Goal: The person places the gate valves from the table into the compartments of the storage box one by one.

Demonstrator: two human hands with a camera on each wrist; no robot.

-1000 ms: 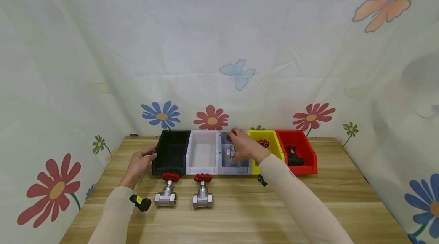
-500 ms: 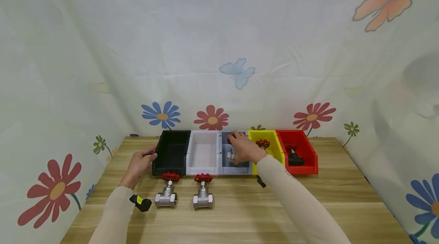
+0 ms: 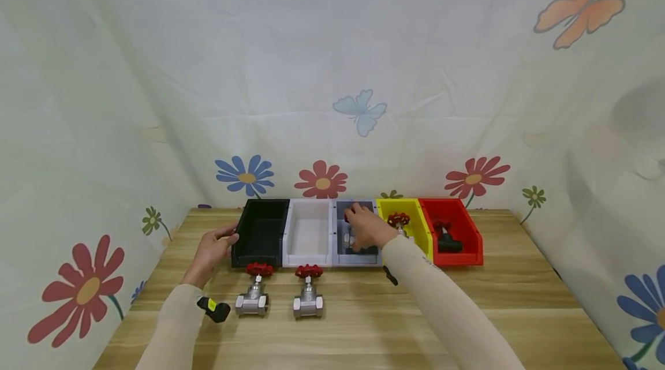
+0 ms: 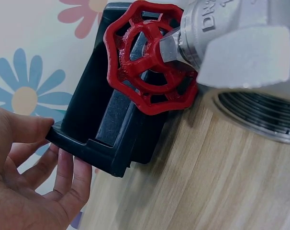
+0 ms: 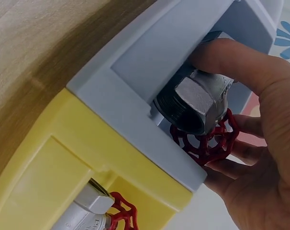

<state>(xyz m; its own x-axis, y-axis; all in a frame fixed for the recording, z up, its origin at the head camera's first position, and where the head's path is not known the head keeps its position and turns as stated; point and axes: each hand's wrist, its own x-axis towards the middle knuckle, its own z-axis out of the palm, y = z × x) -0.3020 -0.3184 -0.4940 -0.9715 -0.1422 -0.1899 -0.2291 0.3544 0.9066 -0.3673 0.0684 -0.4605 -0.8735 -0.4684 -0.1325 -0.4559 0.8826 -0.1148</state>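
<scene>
My right hand (image 3: 370,229) is inside the grey bin (image 3: 358,258), holding a metal gate valve (image 5: 200,98) with a red handwheel. In the right wrist view the thumb lies on the valve body and the fingers are around the handwheel (image 5: 209,148). Whether the valve touches the bin floor, I cannot tell. At the far left, my left hand (image 3: 212,250) grips the outer rim of the black bin (image 3: 260,240), thumb on top and fingers against the outside wall (image 4: 94,165). Two more gate valves, one on the left (image 3: 253,295) and one beside it (image 3: 309,296), stand on the table before the bins.
Between the black and grey bins sits a white bin (image 3: 307,259) with nothing visible inside. The yellow bin (image 3: 423,225) holds a red-wheeled valve (image 3: 399,220). At the right end, the red bin (image 3: 470,243) holds a black-bodied valve (image 3: 448,243). A flowered curtain hangs behind the wooden table (image 3: 322,347).
My right hand has sunk slightly deeper into the grey bin with the valve, and its forearm has shifted a little left. The left hand has stayed on the black bin.
</scene>
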